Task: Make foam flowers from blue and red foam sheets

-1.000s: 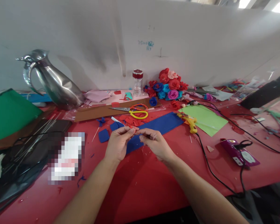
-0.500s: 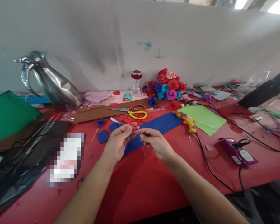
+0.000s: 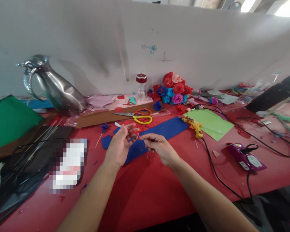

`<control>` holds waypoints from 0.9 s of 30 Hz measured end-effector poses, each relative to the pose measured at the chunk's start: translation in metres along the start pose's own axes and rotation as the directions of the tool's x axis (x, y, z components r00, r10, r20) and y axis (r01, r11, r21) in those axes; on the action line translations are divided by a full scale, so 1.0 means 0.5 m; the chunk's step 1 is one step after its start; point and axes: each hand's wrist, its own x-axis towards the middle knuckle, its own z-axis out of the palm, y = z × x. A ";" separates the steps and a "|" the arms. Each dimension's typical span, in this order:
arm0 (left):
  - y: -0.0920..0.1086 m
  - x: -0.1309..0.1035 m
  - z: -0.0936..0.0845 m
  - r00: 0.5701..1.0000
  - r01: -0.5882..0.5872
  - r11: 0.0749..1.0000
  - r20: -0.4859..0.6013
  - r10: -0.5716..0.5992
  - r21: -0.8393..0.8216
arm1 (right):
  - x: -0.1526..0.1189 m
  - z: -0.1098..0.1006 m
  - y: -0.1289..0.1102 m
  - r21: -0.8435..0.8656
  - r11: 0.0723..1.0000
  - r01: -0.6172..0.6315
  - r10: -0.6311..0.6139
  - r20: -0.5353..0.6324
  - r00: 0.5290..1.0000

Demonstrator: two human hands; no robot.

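My right hand pinches the near end of a small, thin red piece, perhaps a rolled paper strip on a stick; its kind is too small to make out. Beside its far end, my left hand is open, thumb and fingers apart. Under both hands runs a long strip of blue paper. Just beyond lie yellow-handled scissors and red cut pieces. A white-capped pen and a blue cut petal sit by my left hand.
At right are a yellow glue gun, a light green sheet and a purple device with black cords. Paper roses, a glass jar and a steel jug stand along the wall. Black plastic covers the left.
My left hand has opened, its fingers coming off the red piece and its thumb moving away to the left. The right hand keeps its pinch in nearly the same place.
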 end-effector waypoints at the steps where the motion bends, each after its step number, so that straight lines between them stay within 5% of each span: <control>1: 0.000 0.000 -0.001 1.000 -0.010 1.000 0.000 0.010 0.020 | 0.000 0.000 0.000 -0.012 1.000 0.016 -0.016 -0.002 1.000; 7: -0.008 0.006 -0.008 0.987 -0.110 0.993 -0.114 0.114 0.046 | -0.001 -0.001 0.003 -0.228 0.952 0.204 -0.223 -0.064 0.973; 13: -0.004 0.002 -0.002 0.996 -0.043 0.993 -0.069 0.051 0.108 | -0.009 0.002 0.006 -0.577 0.709 0.405 -0.551 -0.093 0.829; 19: -0.012 0.002 0.000 0.991 -0.073 0.982 -0.098 0.091 0.172 | -0.019 0.009 0.005 -0.657 0.598 0.459 -0.607 0.003 0.795; 27: -0.014 0.006 -0.009 0.983 -0.110 0.990 -0.136 0.121 0.085 | -0.018 0.008 0.005 -0.661 0.613 0.433 -0.596 -0.026 0.803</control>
